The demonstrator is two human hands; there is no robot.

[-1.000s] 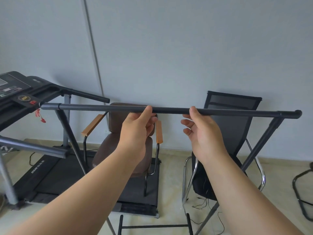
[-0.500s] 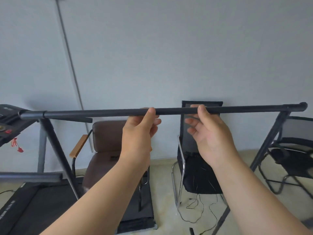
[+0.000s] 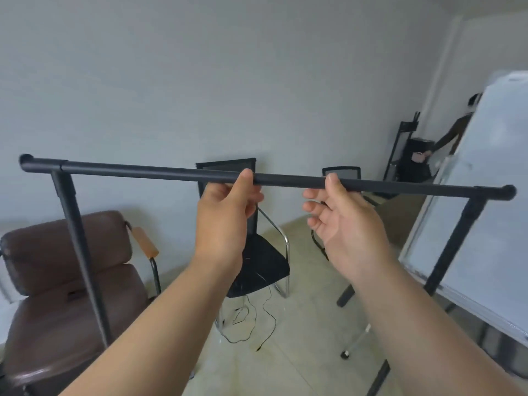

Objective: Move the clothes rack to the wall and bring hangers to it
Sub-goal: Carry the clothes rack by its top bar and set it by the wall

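The black metal clothes rack [image 3: 143, 170] stretches across the view, its top bar sloping slightly down to the right, with slanted legs at both ends. My left hand [image 3: 225, 218] grips the bar near its middle, thumb on the near side and fingers curled behind. My right hand [image 3: 345, 224] holds the bar a little further right. Its thumb presses the near side and its fingers are loosely curled just under the bar. The grey wall [image 3: 257, 81] lies straight ahead beyond the rack.
A brown leather armchair [image 3: 57, 252] stands at the lower left behind the rack's left leg. A black mesh chair [image 3: 263, 261] stands by the wall, with a cable [image 3: 257, 324] on the floor. A second chair [image 3: 341, 171] stands behind, a whiteboard [image 3: 485, 224] at right, a person [image 3: 445, 135] in the far corner.
The view and the rack have swung to the right. The treadmill has left the view, and the whiteboard and far corner have come in. Both hands keep their places on the bar.
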